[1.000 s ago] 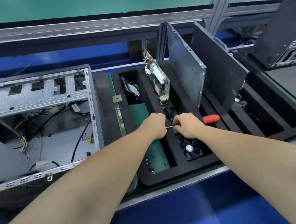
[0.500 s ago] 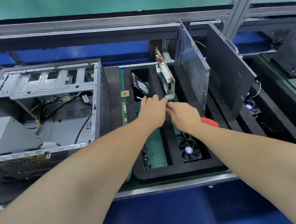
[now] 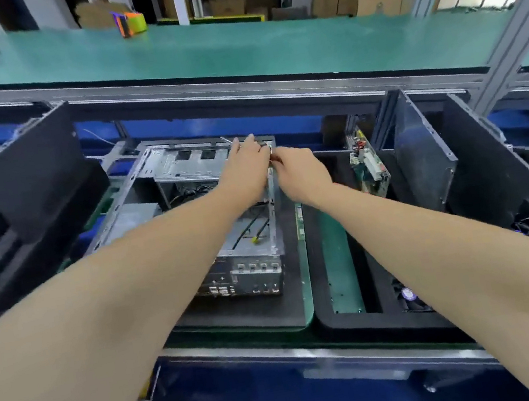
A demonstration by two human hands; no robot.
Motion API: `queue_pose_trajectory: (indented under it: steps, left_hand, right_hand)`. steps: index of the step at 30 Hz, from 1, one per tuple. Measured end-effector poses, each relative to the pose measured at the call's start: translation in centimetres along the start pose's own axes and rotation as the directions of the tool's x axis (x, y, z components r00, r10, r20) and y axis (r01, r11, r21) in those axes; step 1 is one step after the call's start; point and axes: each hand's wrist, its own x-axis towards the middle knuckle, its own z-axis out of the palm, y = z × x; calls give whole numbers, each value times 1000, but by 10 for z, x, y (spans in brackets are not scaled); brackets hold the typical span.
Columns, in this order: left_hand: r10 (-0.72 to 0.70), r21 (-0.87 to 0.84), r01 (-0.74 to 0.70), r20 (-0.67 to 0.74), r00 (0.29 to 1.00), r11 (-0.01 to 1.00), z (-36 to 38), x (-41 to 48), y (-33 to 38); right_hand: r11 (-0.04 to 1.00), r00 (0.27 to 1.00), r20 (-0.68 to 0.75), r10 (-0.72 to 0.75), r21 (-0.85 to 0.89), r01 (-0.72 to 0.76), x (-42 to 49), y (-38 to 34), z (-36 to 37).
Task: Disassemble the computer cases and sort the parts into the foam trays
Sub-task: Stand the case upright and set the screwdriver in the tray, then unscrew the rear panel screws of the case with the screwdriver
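An open grey metal computer case (image 3: 179, 172) lies in the middle of the bench, with loose cables inside. My left hand (image 3: 245, 165) rests with straight fingers on the case's far right top corner. Right beside it, my right hand (image 3: 300, 173) is curled at the same corner, a short silvery tip showing at its fingers. The screwdriver's red handle is hidden under that hand. The black foam tray (image 3: 344, 321) sits to the right of the case. It holds a green board (image 3: 338, 258), a fan (image 3: 409, 295) and an upright circuit board (image 3: 368, 163).
Two dark side panels (image 3: 422, 158) (image 3: 489, 164) stand upright in the tray's right slots. A black panel (image 3: 31, 181) leans over another foam tray at the left. A green conveyor belt (image 3: 233, 56) runs behind the aluminium frame, which has a post (image 3: 507, 33) at the right.
Both hands left the foam tray's slots and moved left and farther away to the case's far right corner. The view swung left and up, and the red screwdriver handle went out of sight.
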Motion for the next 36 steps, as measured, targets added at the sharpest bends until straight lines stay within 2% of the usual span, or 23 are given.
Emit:
queue_pose_trajectory:
  steps: [5,8,10,15,20,23,28,31,34,36]
  left_hand:
    - [-51,30,52,-28,998,998,-17,-29,-79]
    - [-76,17,76,16,997,997,-23,-41,-122]
    - [-112,-48,113,20,994,992,-21,-50,-149]
    - [-291,-252,310,111,950,917,-9,-72,-198]
    - [-291,-333,300,79,953,894,1,-76,-209]
    - [-277,-369,278,57,959,887,7,-73,-213]
    - [-232,-430,244,82,969,869,14,-68,-224]
    - [-226,-425,242,89,970,872,18,-63,-233]
    - [-265,-570,266,86,960,778,21,-62,-235]
    - [-264,-647,254,85,961,719,21,-64,-235]
  right_hand:
    - [997,995,66,-72,27,71,18,-81,19]
    - [993,991,105,-88,82,80,25,-119,31]
    - [989,983,148,-104,123,86,27,-139,36]
    - [991,943,307,-130,54,119,32,-171,42]
    - [998,940,341,-34,-39,50,31,-187,47]
    - [986,907,421,26,139,-92,27,-186,52]
    - [857,880,471,55,429,-284,26,-187,60]
    - [671,836,548,16,614,-415,29,-194,62]
    - [478,789,614,23,687,-548,30,-208,70]
    - [420,777,626,64,689,-590,31,-217,80]
